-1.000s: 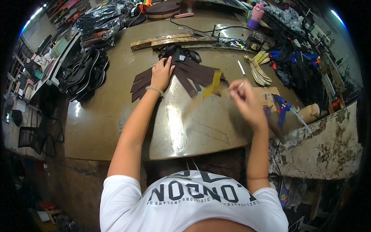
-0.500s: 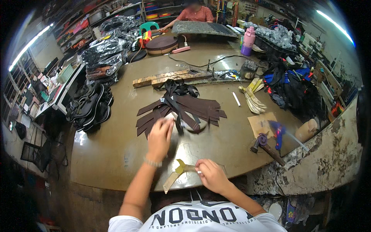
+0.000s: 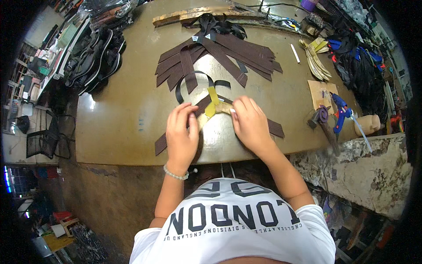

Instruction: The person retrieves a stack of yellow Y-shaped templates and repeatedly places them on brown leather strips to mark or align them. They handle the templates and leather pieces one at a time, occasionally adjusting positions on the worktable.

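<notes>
Nearest to us, at the bottom of the frame, is a white shirt with dark lettering. Just above it, left of centre, we record the left hand, a beaded bracelet at its wrist. Its fingers are bent and close together, tips near the lower-left arm of a yellow-and-tan three-armed piece; we cannot tell whether they grip it. Right of centre, the right hand is mostly closed, thumb and fingertips pinching the end of the piece's right arm. The piece lies at mid-frame between both hands, over a dark brown strap whose ends show beyond each hand. A thin black band curves just above the left hand's fingertips.

Right of frame, on the glossy table, we note a hammer, a purple roll and a blue glue gun, with a tan sheet beside them. Farther up lie a white stick and a sheaf of pale yellow strips.

At upper centre we see fanned brown straps; at upper left, stacked black sandals. Beyond the straps, at the top, lie wooden bars.
</notes>
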`<state>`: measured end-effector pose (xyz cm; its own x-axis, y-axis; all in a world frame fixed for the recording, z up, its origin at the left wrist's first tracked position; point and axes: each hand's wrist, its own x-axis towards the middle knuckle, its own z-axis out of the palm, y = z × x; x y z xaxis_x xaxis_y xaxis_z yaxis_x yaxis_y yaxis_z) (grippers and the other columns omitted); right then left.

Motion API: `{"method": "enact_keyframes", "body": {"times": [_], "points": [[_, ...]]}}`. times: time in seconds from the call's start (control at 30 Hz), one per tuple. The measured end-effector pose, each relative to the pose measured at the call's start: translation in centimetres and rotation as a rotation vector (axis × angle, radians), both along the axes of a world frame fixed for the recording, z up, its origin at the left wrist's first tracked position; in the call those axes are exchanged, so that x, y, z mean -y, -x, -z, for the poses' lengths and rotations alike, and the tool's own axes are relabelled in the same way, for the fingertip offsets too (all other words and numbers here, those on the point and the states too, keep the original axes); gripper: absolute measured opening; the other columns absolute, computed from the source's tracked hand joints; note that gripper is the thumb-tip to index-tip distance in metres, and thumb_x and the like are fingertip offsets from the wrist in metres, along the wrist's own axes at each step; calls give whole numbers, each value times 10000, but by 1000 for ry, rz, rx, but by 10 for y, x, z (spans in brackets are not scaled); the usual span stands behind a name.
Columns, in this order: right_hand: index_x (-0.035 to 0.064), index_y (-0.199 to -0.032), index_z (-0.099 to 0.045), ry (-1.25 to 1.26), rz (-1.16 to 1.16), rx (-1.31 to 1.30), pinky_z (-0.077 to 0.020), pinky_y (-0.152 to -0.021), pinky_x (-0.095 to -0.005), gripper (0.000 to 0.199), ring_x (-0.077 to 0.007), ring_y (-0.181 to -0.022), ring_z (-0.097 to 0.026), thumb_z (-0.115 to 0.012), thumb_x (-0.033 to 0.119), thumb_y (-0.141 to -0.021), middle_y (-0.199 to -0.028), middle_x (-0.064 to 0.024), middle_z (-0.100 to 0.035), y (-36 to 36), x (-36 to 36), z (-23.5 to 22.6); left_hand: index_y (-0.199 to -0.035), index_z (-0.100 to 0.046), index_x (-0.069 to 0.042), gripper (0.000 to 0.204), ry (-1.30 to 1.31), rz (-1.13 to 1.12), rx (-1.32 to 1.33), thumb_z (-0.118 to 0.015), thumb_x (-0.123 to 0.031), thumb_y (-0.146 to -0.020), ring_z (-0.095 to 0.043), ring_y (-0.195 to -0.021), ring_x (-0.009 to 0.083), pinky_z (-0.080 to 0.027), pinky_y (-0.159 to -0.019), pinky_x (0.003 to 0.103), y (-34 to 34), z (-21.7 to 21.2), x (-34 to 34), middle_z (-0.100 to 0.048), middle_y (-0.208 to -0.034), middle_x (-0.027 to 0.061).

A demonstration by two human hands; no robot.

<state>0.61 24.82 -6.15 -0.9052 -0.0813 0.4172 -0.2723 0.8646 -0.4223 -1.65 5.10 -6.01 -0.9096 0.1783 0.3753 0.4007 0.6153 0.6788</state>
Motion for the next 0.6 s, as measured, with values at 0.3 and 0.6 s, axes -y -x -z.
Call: {"method": "enact_keyframes", "body": {"times": [0.3, 0.6], "points": [[-27, -979, -544, 152, -1, 33, -460, -880, -448, 197, -365, -984, -550, -651, 60, -838, -1055, -170, -576, 2, 2, 26, -1235, -521, -68, 402, 397, 91, 39, -634, -270, -907, -501, -1200, 347, -418, -965, 455, 23, 0, -23, -548, -1248, 216], [-8, -971, -549, 251, 35, 6, -443, -871, -438, 193, -355, -992, -541, -671, 63, -839, -1065, -151, -588, -7, 0, 29, -1296, -502, -70, 422, -217, 497, 677, -662, -190, -924, -634, -845, 183, -498, -771, 318, 108, 1, -31, -661, -907, 147]]}}
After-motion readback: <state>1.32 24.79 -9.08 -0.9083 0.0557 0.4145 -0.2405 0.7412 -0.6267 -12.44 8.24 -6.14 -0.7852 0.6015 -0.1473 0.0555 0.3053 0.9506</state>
